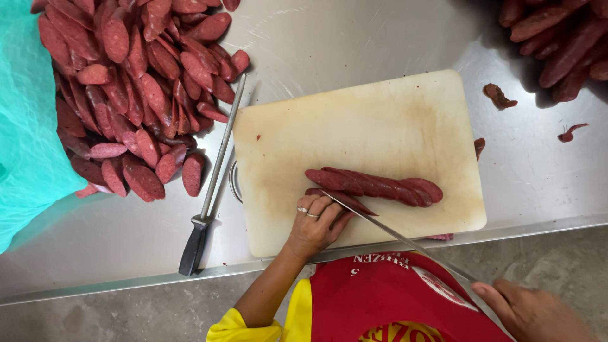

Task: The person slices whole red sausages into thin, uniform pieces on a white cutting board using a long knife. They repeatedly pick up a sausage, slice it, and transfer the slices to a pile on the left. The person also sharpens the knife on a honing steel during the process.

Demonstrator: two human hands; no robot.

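Note:
Several dark red sausages lie side by side on a worn white cutting board on a steel table. My left hand, with rings on two fingers, presses down on the near sausage at its left end. My right hand, at the lower right below the table edge, grips the handle of a long thin knife. The blade runs diagonally up and left, and its tip rests on the near sausage beside my left fingers.
A big heap of angled sausage slices fills the table's upper left, next to a teal net cloth. A sharpening steel with a black handle lies between heap and board. Whole sausages are piled at the upper right, with scraps nearby.

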